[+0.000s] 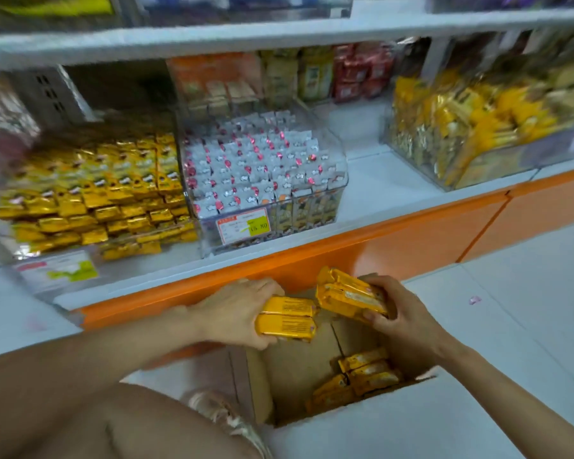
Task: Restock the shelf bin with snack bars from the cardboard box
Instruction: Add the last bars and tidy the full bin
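Note:
An open cardboard box stands on the floor below the shelf, with several yellow snack bars lying at its bottom right. Above the box, my left hand grips two stacked yellow bars. My right hand grips another small stack of yellow bars, tilted. On the shelf at the left sits a clear bin filled with rows of the same yellow and gold bars.
A clear bin of white and pink packets with a price tag stands in the shelf's middle. Another clear bin of yellow packs is at the right. The orange shelf base runs behind the box. My knee and shoe are lower left.

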Tool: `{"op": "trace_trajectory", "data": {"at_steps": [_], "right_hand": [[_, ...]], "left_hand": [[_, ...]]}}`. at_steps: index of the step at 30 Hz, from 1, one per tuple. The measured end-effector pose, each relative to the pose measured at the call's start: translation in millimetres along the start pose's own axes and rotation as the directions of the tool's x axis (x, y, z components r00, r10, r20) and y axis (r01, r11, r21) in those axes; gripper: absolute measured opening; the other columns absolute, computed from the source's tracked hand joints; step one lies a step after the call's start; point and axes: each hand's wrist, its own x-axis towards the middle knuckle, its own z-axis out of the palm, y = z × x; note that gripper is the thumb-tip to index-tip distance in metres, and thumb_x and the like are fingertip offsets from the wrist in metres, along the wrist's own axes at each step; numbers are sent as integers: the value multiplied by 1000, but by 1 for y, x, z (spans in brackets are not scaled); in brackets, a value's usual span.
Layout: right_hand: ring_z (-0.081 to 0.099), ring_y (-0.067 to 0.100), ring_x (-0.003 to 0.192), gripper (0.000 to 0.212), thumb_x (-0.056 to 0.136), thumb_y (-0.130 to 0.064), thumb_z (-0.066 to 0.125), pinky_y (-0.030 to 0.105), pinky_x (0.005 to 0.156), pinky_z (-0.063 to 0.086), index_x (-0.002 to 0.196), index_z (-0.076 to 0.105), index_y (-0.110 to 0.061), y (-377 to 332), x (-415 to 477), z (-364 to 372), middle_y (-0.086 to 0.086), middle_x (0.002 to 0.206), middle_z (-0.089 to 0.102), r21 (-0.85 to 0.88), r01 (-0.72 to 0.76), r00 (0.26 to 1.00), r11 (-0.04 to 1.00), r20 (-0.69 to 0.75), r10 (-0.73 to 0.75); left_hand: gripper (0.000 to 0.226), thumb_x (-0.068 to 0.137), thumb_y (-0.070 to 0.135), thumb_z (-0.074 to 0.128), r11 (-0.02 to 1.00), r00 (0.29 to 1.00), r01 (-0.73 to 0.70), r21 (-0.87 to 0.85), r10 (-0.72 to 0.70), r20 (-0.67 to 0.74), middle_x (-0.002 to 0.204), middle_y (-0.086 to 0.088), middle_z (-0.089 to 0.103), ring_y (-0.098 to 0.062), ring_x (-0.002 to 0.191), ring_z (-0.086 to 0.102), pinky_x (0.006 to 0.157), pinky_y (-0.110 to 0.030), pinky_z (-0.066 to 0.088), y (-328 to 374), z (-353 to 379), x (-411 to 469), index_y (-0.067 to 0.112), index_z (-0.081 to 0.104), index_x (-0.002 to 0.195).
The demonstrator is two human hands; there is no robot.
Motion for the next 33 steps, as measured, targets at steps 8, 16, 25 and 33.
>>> {"op": "trace_trajectory", "data": {"at_steps": [8, 16, 25, 33], "right_hand": [[56, -14, 90, 47, 67, -26, 64, 4, 72, 42, 112, 51, -27, -96, 1, -33, -12, 103, 61, 47, 213, 976, 976, -64, -210], [53, -14, 94, 47, 81, -11, 71, 3, 73, 41, 119, 49, -27, -148, 30, -7, -17, 109, 56, -6, 291, 955, 957, -58, -291], [55, 1, 93, 47, 81, -28, 71, 12, 67, 45, 119, 44, -32, -191, 64, 22, -15, 108, 52, -90, 335, 939, 938, -47, -340], [59, 14, 89, 51, 81, -31, 69, 36, 77, 53, 127, 48, -21, -242, 134, 47, -1, 110, 56, -172, 325, 936, 930, -83, -342]], "left_hand": [[71, 59, 66, 53, 986, 879, 120, -120, -161, -449, 111, 13, 43, -12, 96, 53, 72, -27, 42, 4, -85, -96, 36, 40, 122], [67, 71, 47, 75, 766, 417, 469, -439, -631, -654, 116, -8, 57, -26, 107, 50, 86, -37, 40, -67, -144, -108, 11, 52, 123], [76, 72, 62, 65, 504, 168, 689, -522, -811, -561, 128, -14, 49, -32, 122, 39, 99, -42, 32, -120, -153, -61, 8, 48, 122], [77, 72, 60, 67, 323, -77, 686, -652, -859, -507, 130, -19, 47, -35, 122, 38, 99, -43, 28, -135, -143, -94, 5, 46, 122]]}}
